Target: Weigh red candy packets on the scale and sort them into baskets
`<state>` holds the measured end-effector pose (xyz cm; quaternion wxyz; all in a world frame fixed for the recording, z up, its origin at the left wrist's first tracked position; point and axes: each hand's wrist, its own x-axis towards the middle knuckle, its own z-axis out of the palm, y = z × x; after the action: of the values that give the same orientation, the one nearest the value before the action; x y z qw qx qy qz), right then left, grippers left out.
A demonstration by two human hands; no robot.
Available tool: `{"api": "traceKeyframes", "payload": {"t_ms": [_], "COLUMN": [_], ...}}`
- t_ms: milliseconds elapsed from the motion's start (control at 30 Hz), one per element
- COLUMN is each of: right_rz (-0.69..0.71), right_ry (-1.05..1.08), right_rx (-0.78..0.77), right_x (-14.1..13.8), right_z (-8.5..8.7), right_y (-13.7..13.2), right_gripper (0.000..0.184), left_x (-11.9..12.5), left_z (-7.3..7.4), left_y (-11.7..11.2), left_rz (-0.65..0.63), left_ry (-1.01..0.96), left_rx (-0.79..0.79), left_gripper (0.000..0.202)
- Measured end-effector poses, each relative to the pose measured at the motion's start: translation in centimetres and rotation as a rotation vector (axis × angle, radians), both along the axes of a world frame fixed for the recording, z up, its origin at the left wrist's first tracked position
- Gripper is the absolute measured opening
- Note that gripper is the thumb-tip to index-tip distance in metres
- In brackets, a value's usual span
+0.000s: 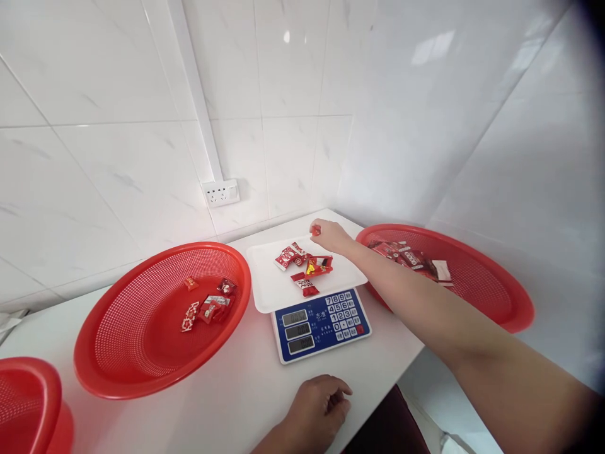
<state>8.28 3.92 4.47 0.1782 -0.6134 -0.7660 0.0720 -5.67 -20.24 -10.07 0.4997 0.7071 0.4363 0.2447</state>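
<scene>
My right hand (pixel 328 234) reaches over the far edge of the white scale tray (pixel 265 293) and pinches a small red candy (pixel 314 231) between its fingertips. Several red-wrapped candies (pixel 305 265) lie on the tray. The blue digital scale (pixel 321 323) shows its displays and keypad toward me. My left hand (pixel 320 408) rests on the white table near its front edge, fingers loosely curled, holding nothing.
A red mesh basket (pixel 142 372) at the left holds a few candies (pixel 208 307). Another red basket (pixel 496 296) at the right holds more wrapped candies (pixel 406 257). A third red basket (pixel 28 403) sits at the lower left corner. A wall socket (pixel 221 193) is behind.
</scene>
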Motion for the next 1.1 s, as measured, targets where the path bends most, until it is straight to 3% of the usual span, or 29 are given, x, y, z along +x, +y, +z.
{"api": "traceKeyframes", "payload": {"t_ms": [300, 600, 867, 1100], "right_rz": [0.043, -0.001, 0.057, 0.020], "right_ry": [0.025, 0.171, 0.246, 0.335], "right_rx": [-0.138, -0.064, -0.314, -0.297], "right_x": [-0.8, 0.7, 3.0, 4.3], "right_z": [-2.5, -0.3, -1.3, -1.2], "right_y": [0.2, -0.1, -2.1, -4.5], "right_gripper": [0.014, 0.018, 0.011, 0.017], "left_x": [0.2, 0.1, 0.1, 0.1], "left_z": [-0.2, -0.2, 0.1, 0.1], "left_y": [0.1, 0.0, 0.0, 0.0], "left_rz": [0.010, 0.006, 0.005, 0.010], "left_ry": [-0.017, -0.013, 0.010, 0.003], "left_rx": [-0.004, 0.019, 0.015, -0.005], "left_gripper": [0.025, 0.025, 0.025, 0.024]}}
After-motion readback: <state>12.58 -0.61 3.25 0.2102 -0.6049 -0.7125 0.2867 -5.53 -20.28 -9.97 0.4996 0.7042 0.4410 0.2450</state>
